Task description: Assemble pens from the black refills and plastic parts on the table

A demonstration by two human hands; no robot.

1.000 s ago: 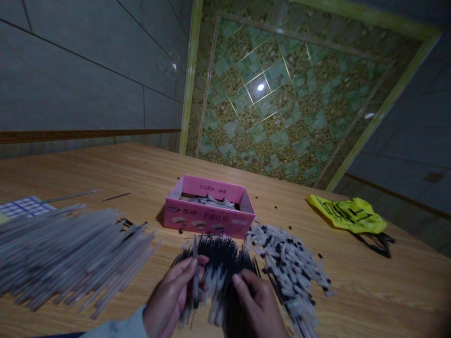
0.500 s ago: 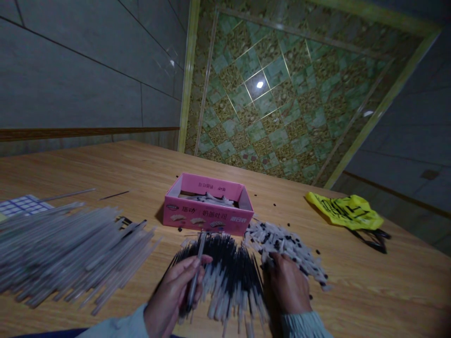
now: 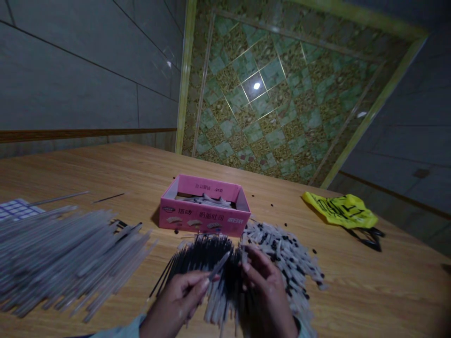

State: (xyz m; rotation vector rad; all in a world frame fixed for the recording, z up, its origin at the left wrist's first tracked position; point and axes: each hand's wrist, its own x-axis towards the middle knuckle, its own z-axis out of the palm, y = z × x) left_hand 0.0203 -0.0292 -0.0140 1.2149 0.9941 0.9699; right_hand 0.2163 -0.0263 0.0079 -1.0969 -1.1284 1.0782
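Note:
Over the middle pile, my left hand [image 3: 185,298] is closed on a thin greyish stick [image 3: 220,265], its end pointing up and to the right. Facing it, my right hand [image 3: 266,286] pinches a short whitish piece [image 3: 244,256] between thumb and fingers; the two pieces are apart. Beneath both hands lies a fanned pile of slim dark sticks [image 3: 200,256] with pale lower ends, partly covered by the hands. Beside my right hand spreads a heap of short white pieces with black ends [image 3: 289,251].
A pink box [image 3: 204,220] holding pale slender pieces stands behind the pile. Many long translucent tubes [image 3: 52,258] lie at left, near a blue-checked cloth [image 3: 17,210]. A yellow bag [image 3: 341,210] with black handles rests at right on the wooden table [image 3: 123,164].
My right hand has come left from the white heap, now with a short whitish piece in its fingers. The stick in my left hand has tilted toward the right.

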